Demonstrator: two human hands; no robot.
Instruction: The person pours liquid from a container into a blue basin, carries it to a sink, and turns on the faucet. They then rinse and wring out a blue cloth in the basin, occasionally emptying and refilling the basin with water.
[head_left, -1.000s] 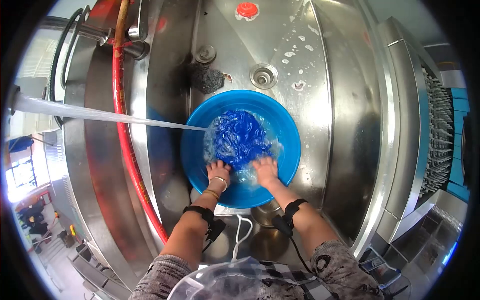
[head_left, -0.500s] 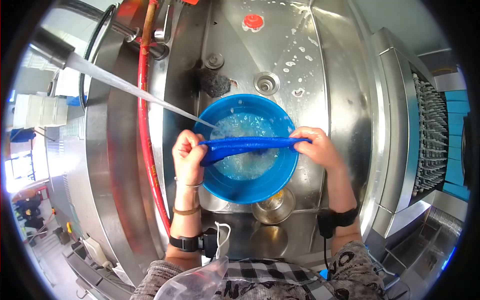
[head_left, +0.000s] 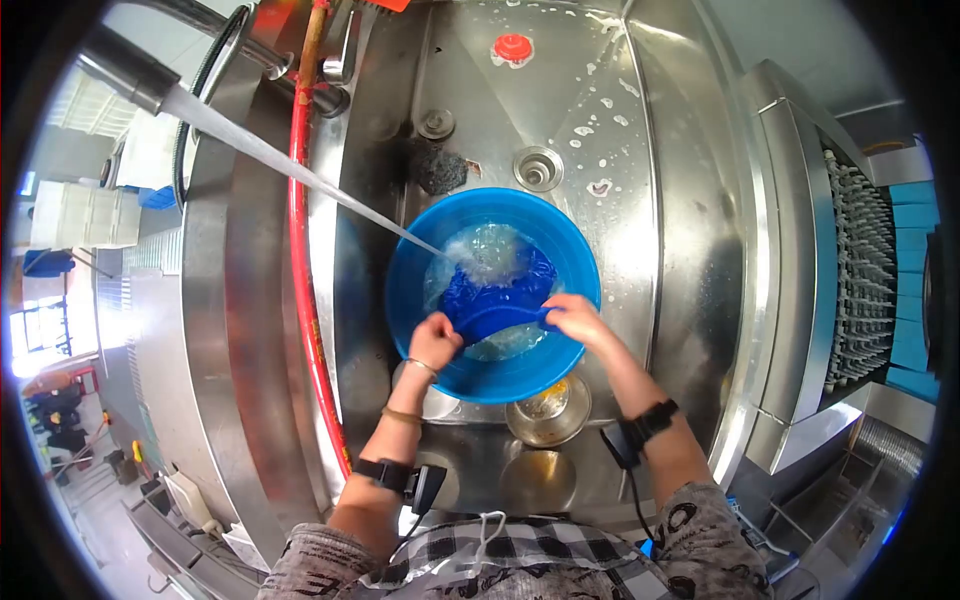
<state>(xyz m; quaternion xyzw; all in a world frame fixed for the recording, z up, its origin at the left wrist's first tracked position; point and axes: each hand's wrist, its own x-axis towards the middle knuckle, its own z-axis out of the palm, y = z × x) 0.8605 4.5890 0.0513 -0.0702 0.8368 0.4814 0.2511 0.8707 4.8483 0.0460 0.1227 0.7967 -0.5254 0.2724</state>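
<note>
A dark blue cloth [head_left: 500, 295] lies spread in the water of a round blue basin [head_left: 420, 362]. Its near left corner is pinched in my left hand [head_left: 436, 341], over the basin's near left part. My right hand [head_left: 580, 320] grips the near right end of the cloth at the basin's right side. From the upper left, a stream of water [head_left: 310, 180] out of a metal spout [head_left: 128, 68] strikes the water just beyond the cloth.
Around the basin is a steel sink [head_left: 690, 200] with a drain [head_left: 538, 169], a dark scouring pad [head_left: 440, 172] and a red stopper [head_left: 513, 48]. A metal bowl [head_left: 548, 425] sits near the basin. A red pole [head_left: 300, 240] runs along the left edge.
Both hands have moved lower and closer together. The cloth, stretched level above the basin before, now hangs into the water and spreads away from my hands.
</note>
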